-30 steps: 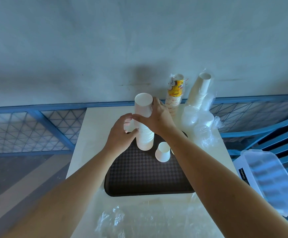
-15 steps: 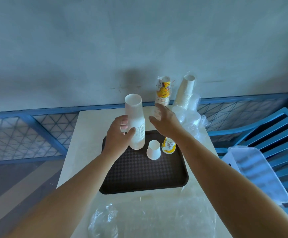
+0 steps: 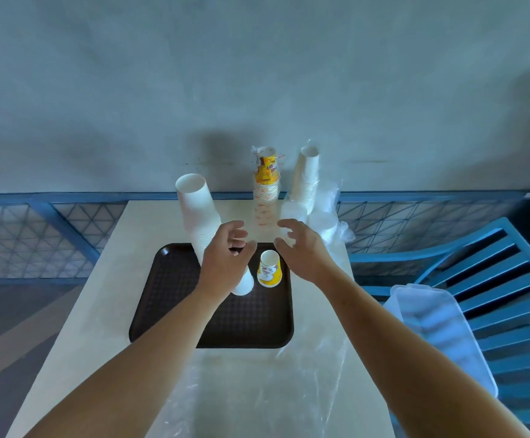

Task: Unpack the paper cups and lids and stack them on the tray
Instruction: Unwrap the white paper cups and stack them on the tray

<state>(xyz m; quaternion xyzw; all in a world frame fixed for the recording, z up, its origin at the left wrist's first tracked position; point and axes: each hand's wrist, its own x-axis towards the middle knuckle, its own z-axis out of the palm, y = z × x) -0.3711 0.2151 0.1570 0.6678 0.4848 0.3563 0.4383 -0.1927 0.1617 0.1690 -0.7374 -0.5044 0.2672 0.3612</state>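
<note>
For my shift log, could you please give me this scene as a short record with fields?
On tray: tall white cup stack and yellow printed cup, both upside down; small white cup, partly hidden
Behind tray, in plastic: printed cup stack, white cup stack, lids
Left hand: open, holding nothing
Right hand: open, holding nothing
Near table edge: loose plastic wrap

Matt textured plastic tray (image 3: 169, 305), smooth paper cup stack (image 3: 199, 216), crinkled glossy clear wrapper (image 3: 289, 380), smooth tabletop (image 3: 99, 311)
</note>
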